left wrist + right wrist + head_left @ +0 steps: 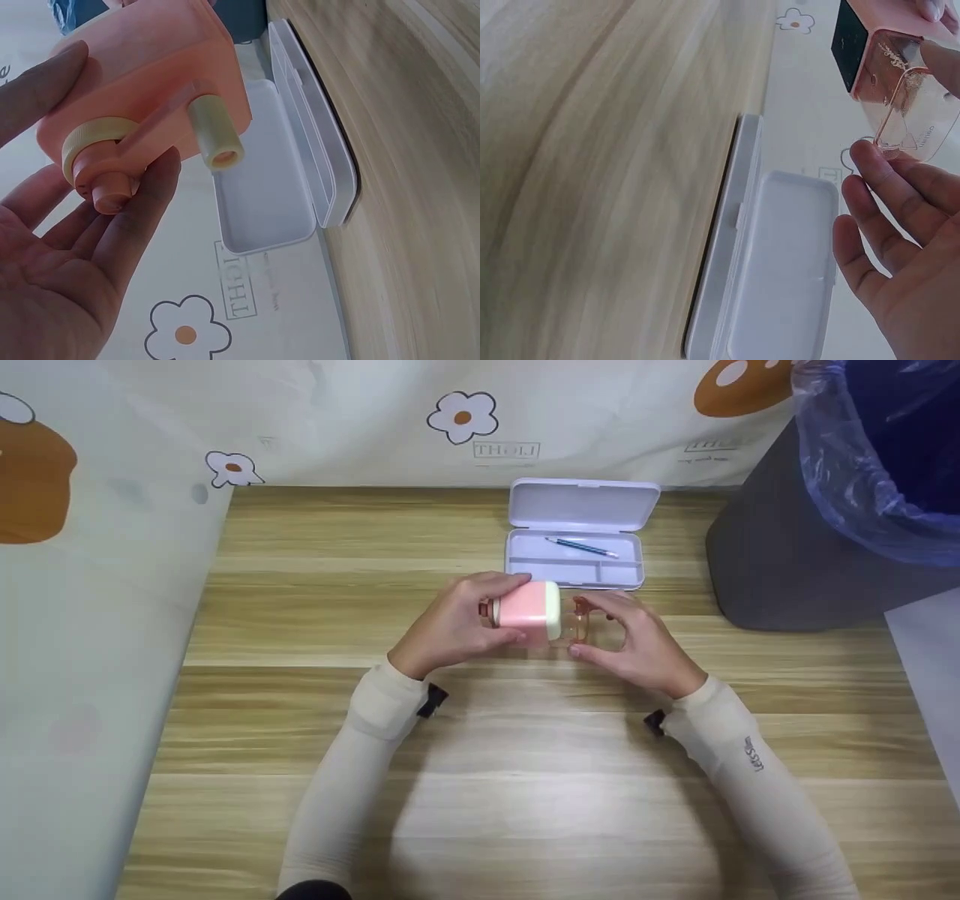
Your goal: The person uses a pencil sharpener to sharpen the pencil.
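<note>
My left hand (459, 622) grips a pink crank pencil sharpener (523, 606) with a cream face, thumb and fingers on opposite sides of its body. Its crank handle (216, 133), tipped in cream, shows in the left wrist view, facing the left palm. Between thumb and fingertips, my right hand (641, 646) pinches the clear shavings drawer (919, 112) at the sharpener's other end. In the right wrist view the drawer juts partly out of the body, and pinkish light shows through it. The sharpener's dark base (850, 46) faces sideways there.
Just beyond the hands lies an open white pencil case (584, 506) with a dark pencil (582, 547) in its long compartment. At the right stands a grey bin (772, 540) lined with a clear plastic bag (840, 502). A flower-printed sheet (360, 427) borders the wooden table (315, 585).
</note>
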Demonstrator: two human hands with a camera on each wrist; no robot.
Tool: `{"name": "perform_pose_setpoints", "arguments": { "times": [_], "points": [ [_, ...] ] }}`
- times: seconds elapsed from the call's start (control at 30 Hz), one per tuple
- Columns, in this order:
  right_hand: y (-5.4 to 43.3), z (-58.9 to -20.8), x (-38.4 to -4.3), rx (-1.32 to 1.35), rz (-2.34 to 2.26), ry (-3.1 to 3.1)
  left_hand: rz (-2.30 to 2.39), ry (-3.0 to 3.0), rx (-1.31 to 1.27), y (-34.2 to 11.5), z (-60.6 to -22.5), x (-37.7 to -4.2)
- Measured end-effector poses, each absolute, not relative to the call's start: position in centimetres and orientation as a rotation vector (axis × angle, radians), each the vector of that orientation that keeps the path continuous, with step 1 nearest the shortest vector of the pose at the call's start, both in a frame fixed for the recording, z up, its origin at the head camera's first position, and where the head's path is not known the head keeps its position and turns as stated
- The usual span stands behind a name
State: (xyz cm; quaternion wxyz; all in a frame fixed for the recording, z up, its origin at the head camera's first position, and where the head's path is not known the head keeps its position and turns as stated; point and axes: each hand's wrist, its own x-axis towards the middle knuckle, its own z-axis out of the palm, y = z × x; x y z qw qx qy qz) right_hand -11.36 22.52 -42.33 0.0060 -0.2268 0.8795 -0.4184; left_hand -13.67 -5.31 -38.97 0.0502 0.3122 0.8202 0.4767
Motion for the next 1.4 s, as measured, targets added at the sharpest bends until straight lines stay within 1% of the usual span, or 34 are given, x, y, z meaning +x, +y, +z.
{"name": "perform_pose_setpoints", "arguments": {
  "times": [0.2,0.6,0.83,1.4],
  "points": [
    [21.9,-42.7,-11.6,-0.737,-1.306,2.727,1.439,2.517,0.981,-5.1,-39.1,-13.6],
    [21.1,-43.1,-11.9,-0.682,-1.321,2.672,1.416,2.533,1.025,-5.0,-39.2,-13.7],
    [20.8,-43.4,-12.0,-0.718,-1.253,2.712,1.401,2.527,1.008,-4.9,-39.2,-13.7],
    [20.0,-43.4,-12.2,-0.768,-1.273,2.688,1.400,2.513,1.017,-4.4,-39.6,-13.5]
  ]
}}
